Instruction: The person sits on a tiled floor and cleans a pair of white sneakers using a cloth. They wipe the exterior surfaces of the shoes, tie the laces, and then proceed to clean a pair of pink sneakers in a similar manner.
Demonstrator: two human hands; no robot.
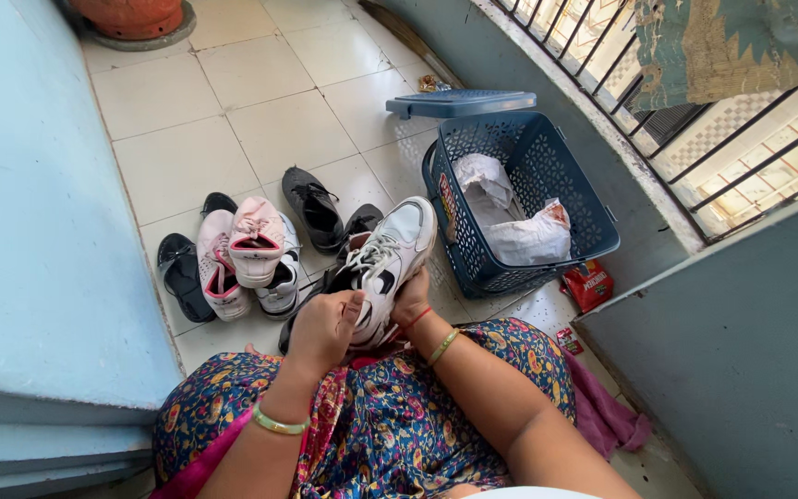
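My left hand (323,328) is curled closed over the near, heel end of a white sneaker (387,263), thumb and fingertips pinching at its collar and upper. My right hand (411,298) lies against the shoe's right flank and underside, fingers wrapped from below; how tightly they close I cannot tell, since the shoe hides most of them. The white sneaker, with white laces and a dark mark on its side, is raised above my lap, toe pointing toward one o'clock, heel toward seven. Each wrist bears a gold bangle; the right also carries a red thread.

At six o'clock from the shoe: my lap in a blue floral garment (380,416) with pink trim. At nine o'clock, on the tiled floor (233,120): a pair of pink-and-white sneakers (242,254) piled together, a black sandal (180,274) just beyond them. At eleven o'clock: a black shoe (314,208) lying on the tiles. At two o'clock, just beside the toe: a blue plastic basket (533,166) holding crumpled white bags (514,217), its lid (459,102) lying behind it at twelve. At four o'clock: a small red packet (587,285) on the floor against the wall.
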